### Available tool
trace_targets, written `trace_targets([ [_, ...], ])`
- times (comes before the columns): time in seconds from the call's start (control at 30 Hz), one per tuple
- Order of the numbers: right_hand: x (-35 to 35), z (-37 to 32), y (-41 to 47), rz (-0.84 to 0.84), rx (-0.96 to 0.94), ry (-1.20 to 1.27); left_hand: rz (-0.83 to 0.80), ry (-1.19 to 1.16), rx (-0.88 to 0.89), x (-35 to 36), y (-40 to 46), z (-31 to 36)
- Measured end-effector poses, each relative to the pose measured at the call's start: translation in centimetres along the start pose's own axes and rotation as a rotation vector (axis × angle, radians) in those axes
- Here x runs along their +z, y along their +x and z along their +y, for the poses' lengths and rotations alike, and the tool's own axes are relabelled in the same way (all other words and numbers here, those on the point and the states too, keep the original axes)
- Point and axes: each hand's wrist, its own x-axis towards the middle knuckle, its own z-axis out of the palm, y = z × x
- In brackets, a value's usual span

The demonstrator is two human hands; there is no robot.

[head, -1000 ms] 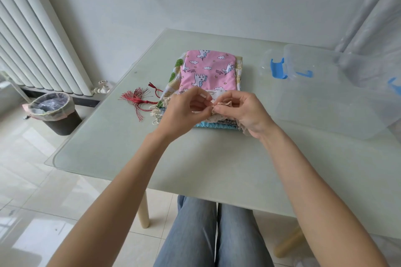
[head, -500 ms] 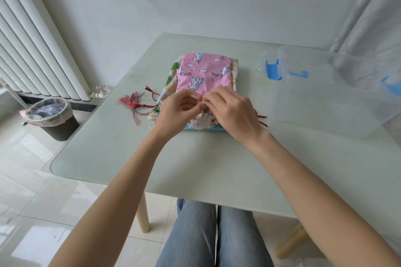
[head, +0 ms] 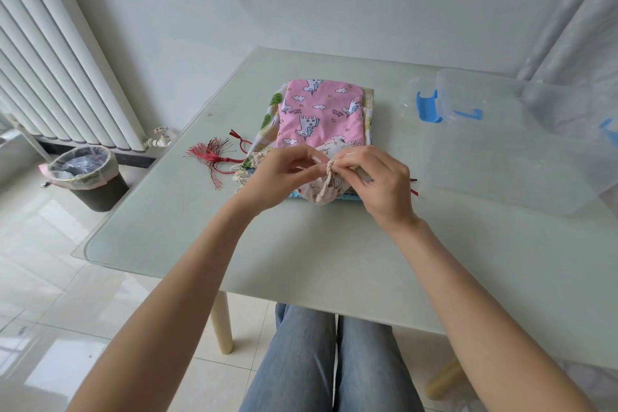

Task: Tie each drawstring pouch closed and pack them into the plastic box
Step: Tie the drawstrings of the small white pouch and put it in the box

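Both my hands pinch the cord [head: 330,166] at the pouch [head: 321,117] mouth: left hand [head: 280,177] fingers pressed on one strand, right hand [head: 378,182] on the gathered neck. The pouch tops the stack mid-tabletop [head: 334,254], long axis running away from me, mouth toward me. Risk: cord slips, knot loosens; dragging could skew the stack. Box [head: 508,144] sits right.

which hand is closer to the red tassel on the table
Left. The left hand works just to the right of the red tassel; the right hand is farther off, beyond the left hand, nearer the plastic box.
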Motion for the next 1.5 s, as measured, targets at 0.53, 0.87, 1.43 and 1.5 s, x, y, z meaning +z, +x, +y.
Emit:
trace_targets([
  [0.53, -0.8, 0.7, -0.2, -0.184, 0.192, 0.106, 0.237, 0.712, 0.388, 0.8, -0.6, -0.2],
  [0.87, -0.5, 0.3, -1.6, -0.225, 0.264, 0.178, 0.301, 0.553, 0.163, 0.8, -1.3, -1.6],
  [1.43, -1.3, -0.9, -1.2, -0.173, 0.452, 0.129, 0.169, 0.19, -0.023, 0.6, -2.0, -1.5],
  [1.5, -1.3, -1.4, -1.2, -0.165, 0.546, 0.232, 0.173, 0.225, -0.007, 0.7, -1.9, -1.5],
])
